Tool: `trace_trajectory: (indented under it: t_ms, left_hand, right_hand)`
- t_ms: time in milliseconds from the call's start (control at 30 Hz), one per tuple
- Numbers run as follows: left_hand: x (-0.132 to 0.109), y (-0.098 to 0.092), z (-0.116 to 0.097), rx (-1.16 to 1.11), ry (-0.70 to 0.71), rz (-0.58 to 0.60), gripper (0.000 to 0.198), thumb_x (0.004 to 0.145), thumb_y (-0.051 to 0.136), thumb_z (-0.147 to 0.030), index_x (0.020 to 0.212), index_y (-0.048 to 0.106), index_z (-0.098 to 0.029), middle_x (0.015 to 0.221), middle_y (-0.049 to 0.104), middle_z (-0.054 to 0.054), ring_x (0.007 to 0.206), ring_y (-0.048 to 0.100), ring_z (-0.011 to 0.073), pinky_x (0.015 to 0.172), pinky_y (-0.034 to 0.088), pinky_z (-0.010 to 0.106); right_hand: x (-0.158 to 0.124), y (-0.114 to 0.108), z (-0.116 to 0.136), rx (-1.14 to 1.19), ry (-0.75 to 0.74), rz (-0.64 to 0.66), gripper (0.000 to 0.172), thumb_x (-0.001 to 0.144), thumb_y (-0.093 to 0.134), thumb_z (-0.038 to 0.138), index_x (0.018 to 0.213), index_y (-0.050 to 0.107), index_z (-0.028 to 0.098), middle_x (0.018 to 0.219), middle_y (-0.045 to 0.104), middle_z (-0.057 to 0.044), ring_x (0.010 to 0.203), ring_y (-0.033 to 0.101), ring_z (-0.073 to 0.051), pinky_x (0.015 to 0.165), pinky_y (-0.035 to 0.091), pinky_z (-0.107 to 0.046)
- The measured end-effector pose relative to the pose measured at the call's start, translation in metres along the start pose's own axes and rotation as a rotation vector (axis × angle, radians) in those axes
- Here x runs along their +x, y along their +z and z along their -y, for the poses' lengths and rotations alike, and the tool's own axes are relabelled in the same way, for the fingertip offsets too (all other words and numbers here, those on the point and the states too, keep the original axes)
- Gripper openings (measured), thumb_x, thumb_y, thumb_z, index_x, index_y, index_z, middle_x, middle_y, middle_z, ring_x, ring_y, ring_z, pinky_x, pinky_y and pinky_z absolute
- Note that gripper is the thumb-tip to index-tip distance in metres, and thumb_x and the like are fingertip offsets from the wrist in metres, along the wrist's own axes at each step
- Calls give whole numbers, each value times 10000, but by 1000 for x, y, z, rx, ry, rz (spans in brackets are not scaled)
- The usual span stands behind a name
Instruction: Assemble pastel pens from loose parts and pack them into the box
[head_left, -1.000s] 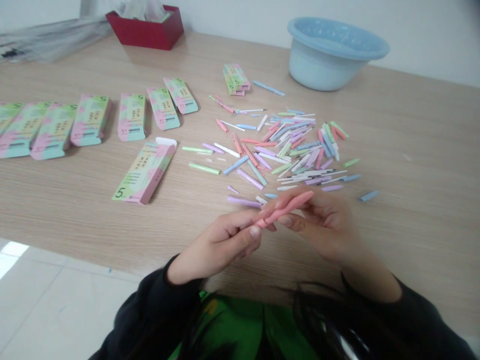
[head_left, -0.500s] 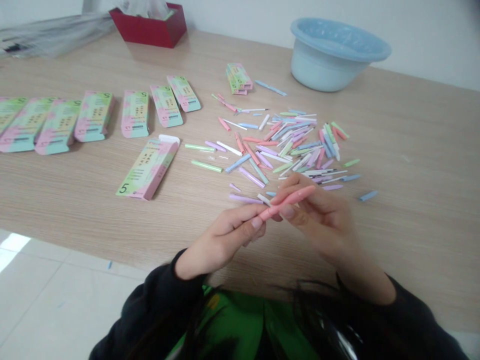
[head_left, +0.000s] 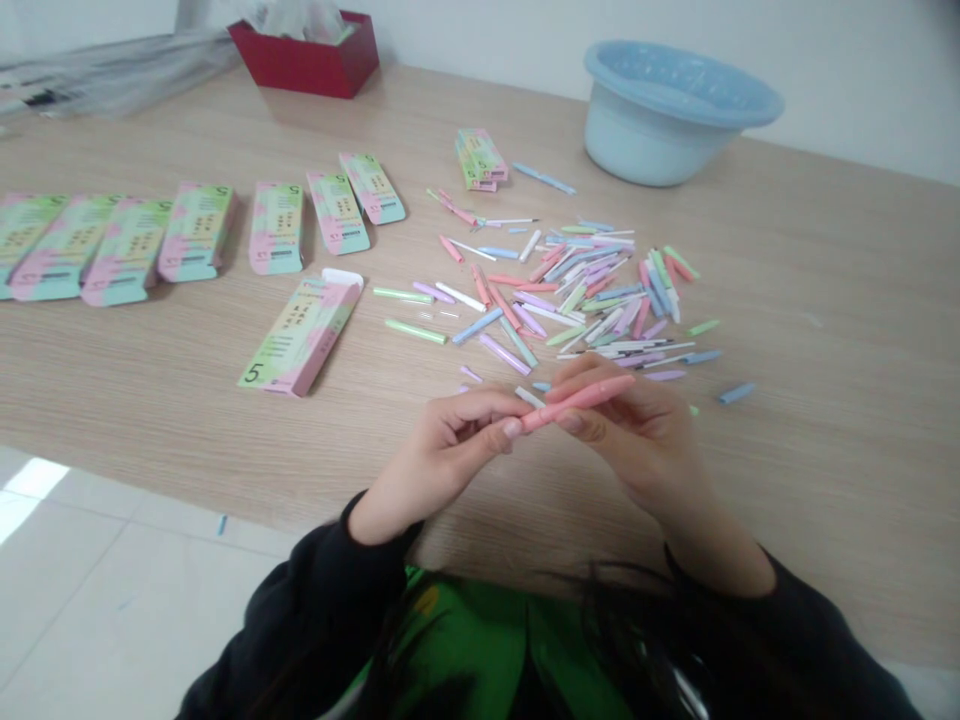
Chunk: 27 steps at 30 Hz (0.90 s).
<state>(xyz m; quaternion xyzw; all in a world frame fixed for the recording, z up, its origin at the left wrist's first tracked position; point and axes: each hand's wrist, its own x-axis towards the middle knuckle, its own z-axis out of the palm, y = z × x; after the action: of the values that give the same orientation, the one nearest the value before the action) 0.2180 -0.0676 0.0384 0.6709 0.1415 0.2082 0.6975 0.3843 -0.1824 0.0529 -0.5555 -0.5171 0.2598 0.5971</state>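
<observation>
A pink pen [head_left: 581, 400] is held between my two hands above the near part of the table, its pointed end up to the right. The fingers and thumb of my left hand [head_left: 457, 440] pinch its lower left end. My right hand [head_left: 637, 430] grips it along the middle, thumb below and fingers behind. Just beyond the hands lies a loose pile of pastel pen parts [head_left: 592, 290] and thin white refills. A purple pen tube [head_left: 504, 354] and a pale cap-like piece [head_left: 529, 397] lie close to my left hand.
Several pink-and-green boxes [head_left: 276, 228] stand in a row at the left, with one box [head_left: 304, 335] nearer me. Further back are a small box stack [head_left: 480, 158], a red container [head_left: 307, 55] and a blue basin [head_left: 667, 120]. Clear plastic wrapping [head_left: 127, 75] lies at the far left.
My left hand has shifted slightly up, its fingers bending more at the pen's end. The pen has tilted a little flatter. The camera view has moved slightly.
</observation>
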Motion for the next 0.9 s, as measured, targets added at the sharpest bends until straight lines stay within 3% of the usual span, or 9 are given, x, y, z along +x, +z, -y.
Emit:
trace_trajectory:
  t_ms: [167, 267, 400, 500, 633, 700, 833, 900]
  left_hand:
    - [1, 4, 4, -57, -76, 92, 137, 943, 669, -297, 986, 676, -168, 896, 607, 21, 846, 530, 169, 772, 413, 281]
    - [0, 4, 4, -85, -135, 174, 174, 975, 600, -315, 995, 676, -159, 841, 556, 7, 799, 488, 161, 755, 408, 285]
    - [0, 1, 3, -85, -152, 175, 299, 1019, 532, -356, 936, 714, -134, 764, 538, -1, 732, 480, 140, 714, 426, 275]
    - [-1, 2, 4, -166, -220, 244, 309, 1000, 582, -426, 1023, 701, -141, 749, 555, -6, 645, 520, 120, 580, 459, 234]
    - [-1, 7, 7, -282, -307, 336, 413, 1051, 457, -494, 1254, 606, -166, 688, 624, -8, 426, 458, 71, 377, 281, 168]
    - [0, 9, 8, -279, -257, 277, 379, 1041, 498, -475, 1196, 632, -156, 648, 623, -18, 402, 387, 51, 399, 259, 178]
    - [2, 10, 8, -216, -148, 39, 247, 881, 767, -363, 973, 672, -155, 715, 627, -17, 566, 465, 77, 543, 341, 213]
    - [3, 9, 8, -181, -149, 16, 255, 916, 716, -401, 924, 674, -149, 710, 610, -13, 580, 438, 87, 554, 322, 232]
  right_hand:
    - [0, 1, 0, 48, 43, 22, 85, 917, 746, 315, 841, 757, 277, 887, 770, -7, 859, 705, -194, 808, 572, -367]
    - [-1, 2, -3, 105, 120, 23, 131, 927, 734, 331, 828, 740, 245, 872, 782, -15, 764, 703, -166, 719, 586, -325]
    - [-3, 0, -8, 190, 142, 32, 96, 938, 724, 324, 902, 742, 237, 847, 780, -16, 668, 676, -142, 631, 575, -299]
    - [-3, -2, -8, 218, 152, 56, 123, 933, 728, 350, 921, 750, 230, 776, 759, -13, 645, 670, -150, 607, 568, -304]
    - [-1, -4, -9, 249, 154, 55, 159, 922, 735, 376, 893, 746, 220, 661, 708, 7, 570, 625, -134, 535, 521, -279]
    - [0, -4, -10, 248, 153, 34, 191, 910, 745, 391, 835, 733, 215, 621, 688, 14, 543, 605, -126, 511, 498, -265]
    - [0, -1, -13, 197, 135, 6, 150, 909, 748, 363, 856, 746, 223, 643, 705, 16, 544, 601, -119, 503, 469, -252]
    - [0, 0, -13, 151, 123, -17, 127, 920, 736, 347, 882, 753, 226, 631, 695, 22, 552, 604, -118, 512, 467, -249]
